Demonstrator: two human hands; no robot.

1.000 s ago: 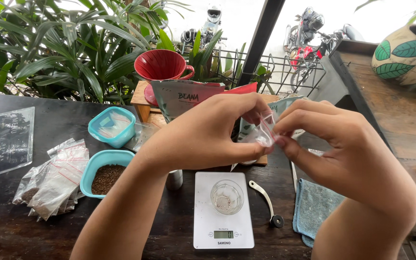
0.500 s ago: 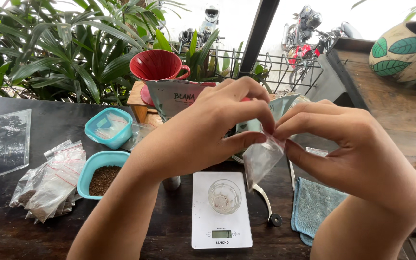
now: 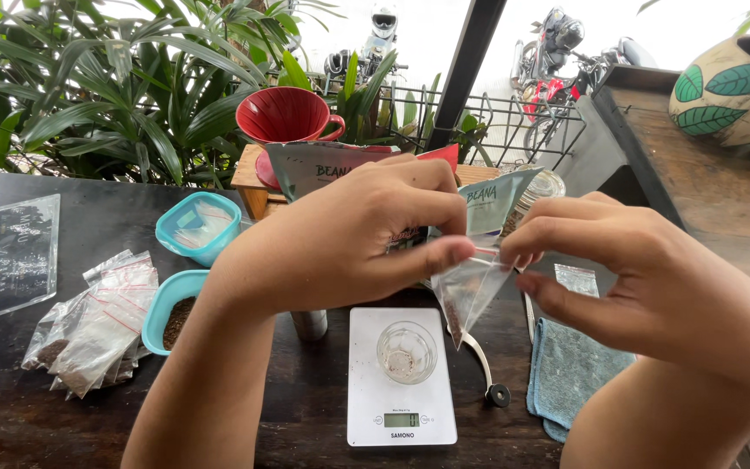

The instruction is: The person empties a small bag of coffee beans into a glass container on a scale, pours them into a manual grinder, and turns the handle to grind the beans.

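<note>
1. The dark wooden table (image 3: 10, 417) fills the lower frame; it gives a steady base, so I would keep the work low over it.
2. The left hand (image 3: 349, 243), mid-frame, is closed in a pinch: thumb and forefinger grip the top edge of the small clear bag (image 3: 470, 295). Holding firm there should keep the mouth from slipping.
3. The right hand (image 3: 644, 278), at centre right, is also curled shut, its fingertips pinching the bag's other top corner. Pulling the two sides apart evenly looks wise.
4. The white kitchen scale (image 3: 401, 382) sits at lower centre, directly under the bag.
5. The bag itself hangs between the hands at centre, its point aimed down, dark grains gathered at the tip.
6. The little glass cup (image 3: 406, 352) stands on the scale, just below and left of the bag's tip; the tip is best kept over it to avoid a spill.
</note>
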